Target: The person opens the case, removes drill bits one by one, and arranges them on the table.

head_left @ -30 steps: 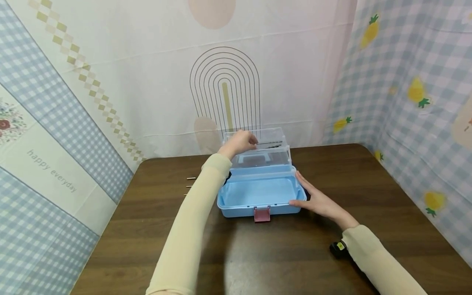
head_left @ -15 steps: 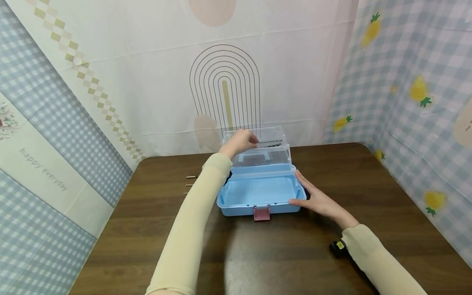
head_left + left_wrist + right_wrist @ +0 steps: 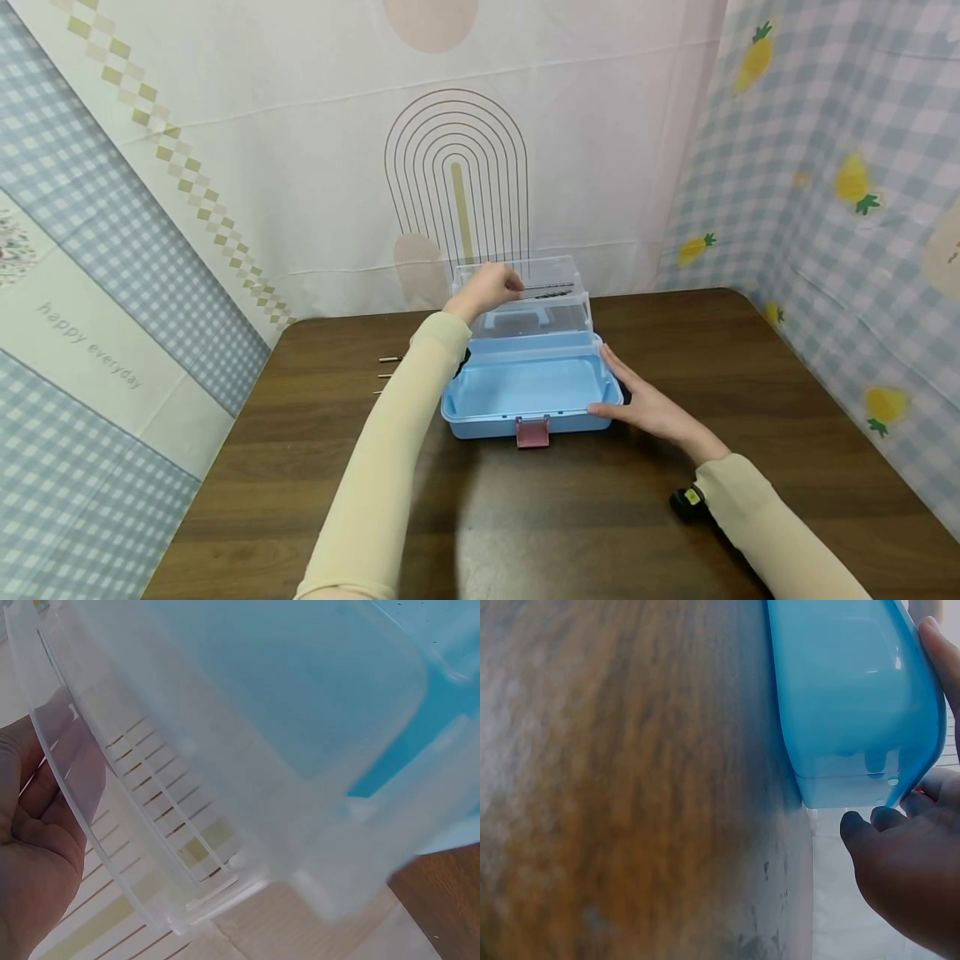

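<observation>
A light-blue plastic toolbox (image 3: 495, 429) with a pink latch (image 3: 532, 432) stands lifted open on the table, its clear tray and lid (image 3: 558, 268) raised at the back. My left hand (image 3: 489, 290) is over the clear part, fingers curled, pinching a thin dark drill bit (image 3: 551, 286); another dark bit lies just below it. In the left wrist view, fingers (image 3: 82, 761) show through the clear wall, and the bit is hard to make out. My right hand (image 3: 648, 408) grips the toolbox's right end, thumb on the front rim and fingers at the back corner.
Several thin metal bits (image 3: 390, 359) lie on the brown table (image 3: 315, 467) left of the toolbox, partly hidden behind the left sleeve. A patterned cloth (image 3: 337, 183) hangs behind the table, and a checked one (image 3: 817, 250) at the right.
Both hands and the toolbox stay nearly where they were. Only the head view shifts slightly.
</observation>
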The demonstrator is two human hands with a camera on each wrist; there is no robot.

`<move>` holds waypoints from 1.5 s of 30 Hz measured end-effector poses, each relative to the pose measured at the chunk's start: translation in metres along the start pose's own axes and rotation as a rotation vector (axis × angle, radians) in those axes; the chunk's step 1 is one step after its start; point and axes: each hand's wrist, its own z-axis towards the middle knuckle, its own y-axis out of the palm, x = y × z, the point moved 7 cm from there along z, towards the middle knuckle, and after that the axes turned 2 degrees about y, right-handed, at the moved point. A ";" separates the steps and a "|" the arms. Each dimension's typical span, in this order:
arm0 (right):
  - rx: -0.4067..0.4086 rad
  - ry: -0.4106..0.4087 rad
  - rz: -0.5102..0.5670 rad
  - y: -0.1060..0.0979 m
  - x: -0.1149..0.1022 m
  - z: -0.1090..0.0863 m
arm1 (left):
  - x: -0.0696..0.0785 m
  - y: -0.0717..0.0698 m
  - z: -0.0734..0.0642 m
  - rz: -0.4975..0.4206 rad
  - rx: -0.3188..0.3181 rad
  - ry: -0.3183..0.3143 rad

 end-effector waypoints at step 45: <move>0.006 0.006 0.040 0.001 -0.003 -0.007 | 0.010 0.000 0.005 0.074 -0.203 -0.072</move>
